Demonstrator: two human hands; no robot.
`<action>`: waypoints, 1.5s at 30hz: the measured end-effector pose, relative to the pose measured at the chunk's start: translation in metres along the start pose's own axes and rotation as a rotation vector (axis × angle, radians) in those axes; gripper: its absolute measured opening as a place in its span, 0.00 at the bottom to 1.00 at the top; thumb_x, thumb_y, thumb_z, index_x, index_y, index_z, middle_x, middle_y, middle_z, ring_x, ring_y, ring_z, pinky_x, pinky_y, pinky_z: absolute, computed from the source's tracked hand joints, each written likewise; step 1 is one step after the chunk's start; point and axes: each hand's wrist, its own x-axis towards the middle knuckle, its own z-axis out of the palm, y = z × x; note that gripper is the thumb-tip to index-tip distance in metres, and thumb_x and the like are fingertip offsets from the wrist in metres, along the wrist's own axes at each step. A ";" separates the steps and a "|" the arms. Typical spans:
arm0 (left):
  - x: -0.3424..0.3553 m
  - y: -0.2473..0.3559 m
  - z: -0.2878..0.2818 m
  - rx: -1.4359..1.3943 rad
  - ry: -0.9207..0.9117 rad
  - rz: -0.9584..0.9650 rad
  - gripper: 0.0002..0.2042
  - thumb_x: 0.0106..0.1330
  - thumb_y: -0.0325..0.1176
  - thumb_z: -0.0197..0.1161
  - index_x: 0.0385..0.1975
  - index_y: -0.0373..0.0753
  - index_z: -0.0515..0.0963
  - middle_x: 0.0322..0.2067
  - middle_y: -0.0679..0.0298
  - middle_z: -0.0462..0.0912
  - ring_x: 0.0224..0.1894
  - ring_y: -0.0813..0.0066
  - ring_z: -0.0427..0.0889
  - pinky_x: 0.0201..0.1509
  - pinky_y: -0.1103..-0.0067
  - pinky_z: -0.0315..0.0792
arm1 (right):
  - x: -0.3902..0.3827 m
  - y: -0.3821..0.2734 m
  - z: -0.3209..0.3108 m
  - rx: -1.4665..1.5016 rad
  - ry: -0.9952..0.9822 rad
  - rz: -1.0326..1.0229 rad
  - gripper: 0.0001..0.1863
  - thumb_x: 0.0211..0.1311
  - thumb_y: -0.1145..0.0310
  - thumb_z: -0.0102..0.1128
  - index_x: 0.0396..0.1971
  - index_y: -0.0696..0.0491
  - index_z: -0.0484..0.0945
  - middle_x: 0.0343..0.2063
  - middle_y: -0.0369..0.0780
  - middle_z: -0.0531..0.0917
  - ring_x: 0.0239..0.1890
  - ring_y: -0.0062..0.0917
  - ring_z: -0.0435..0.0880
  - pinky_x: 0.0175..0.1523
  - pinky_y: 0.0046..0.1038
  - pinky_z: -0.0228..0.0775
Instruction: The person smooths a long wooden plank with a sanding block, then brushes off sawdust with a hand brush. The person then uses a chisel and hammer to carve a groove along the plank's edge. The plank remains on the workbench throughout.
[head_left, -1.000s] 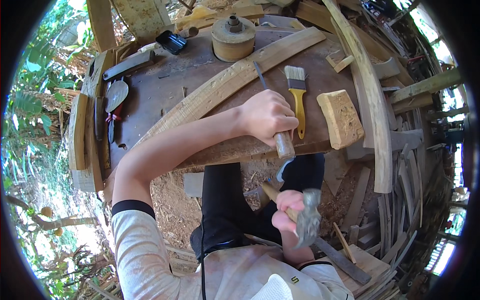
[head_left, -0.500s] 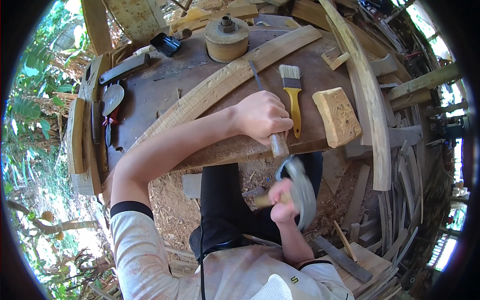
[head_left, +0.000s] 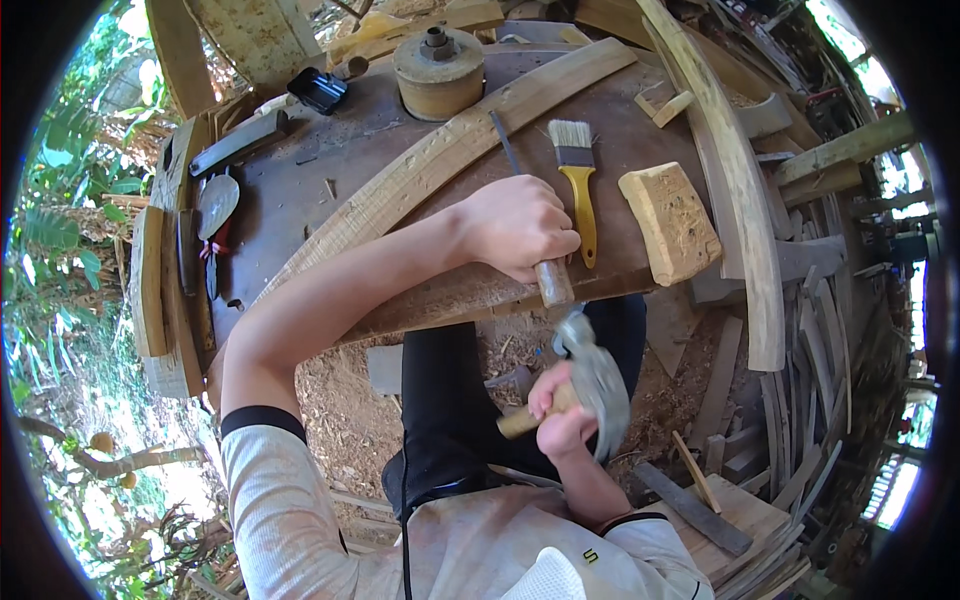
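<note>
My left hand is wrapped round a chisel, whose wooden handle end sticks out below the fist toward me. Its narrow dark blade runs up and away, with the tip against a long curved wooden board lying across the bench. Lower down, my right hand grips a claw hammer close to its metal head. The hammer's wooden handle points left, and its face is just below the chisel's handle end, apparently with a small gap. Motion blurs the hammer head slightly.
Right of my left hand lie a yellow-handled paintbrush and a wooden block. A round wooden piece with a metal nut stands farther back. Pliers lie at the bench's left. A long curved pole borders the right.
My right hand has turned the hammer, bringing its face nearer the chisel's handle end. The left hand keeps its hold on the chisel. The whole view has shifted slightly.
</note>
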 end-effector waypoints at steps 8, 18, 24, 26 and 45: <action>0.002 -0.005 0.001 0.032 0.040 0.048 0.19 0.39 0.40 0.74 0.21 0.42 0.69 0.22 0.64 0.74 0.27 0.58 0.80 0.32 0.64 0.74 | 0.000 0.025 -0.015 0.038 0.016 -0.204 0.31 0.79 0.35 0.44 0.41 0.53 0.69 0.23 0.36 0.73 0.18 0.19 0.67 0.24 0.25 0.60; 0.003 -0.003 0.003 0.040 0.081 0.053 0.17 0.47 0.39 0.75 0.20 0.43 0.68 0.21 0.64 0.73 0.25 0.59 0.79 0.31 0.65 0.73 | 0.002 0.023 -0.021 -0.070 0.040 0.097 0.23 0.78 0.49 0.51 0.27 0.52 0.72 0.19 0.35 0.75 0.18 0.21 0.72 0.24 0.25 0.60; 0.002 -0.020 -0.009 0.063 0.121 0.034 0.17 0.44 0.40 0.75 0.22 0.42 0.70 0.22 0.63 0.76 0.27 0.56 0.81 0.33 0.63 0.76 | 0.000 0.039 -0.006 0.137 0.151 -0.249 0.34 0.76 0.31 0.52 0.36 0.53 0.74 0.20 0.35 0.74 0.18 0.19 0.72 0.23 0.23 0.59; -0.001 -0.018 -0.005 0.081 0.104 0.027 0.17 0.41 0.39 0.74 0.22 0.42 0.71 0.21 0.63 0.76 0.28 0.57 0.82 0.33 0.63 0.76 | -0.001 0.032 -0.009 0.055 0.075 -0.153 0.37 0.74 0.27 0.50 0.40 0.54 0.73 0.20 0.35 0.73 0.17 0.19 0.70 0.23 0.23 0.58; 0.002 -0.003 0.007 -0.030 0.165 0.103 0.19 0.37 0.40 0.73 0.21 0.42 0.69 0.21 0.64 0.73 0.25 0.58 0.78 0.30 0.64 0.73 | 0.000 0.012 -0.011 0.064 0.073 -0.472 0.24 0.77 0.48 0.56 0.28 0.53 0.75 0.17 0.35 0.75 0.18 0.24 0.74 0.24 0.27 0.60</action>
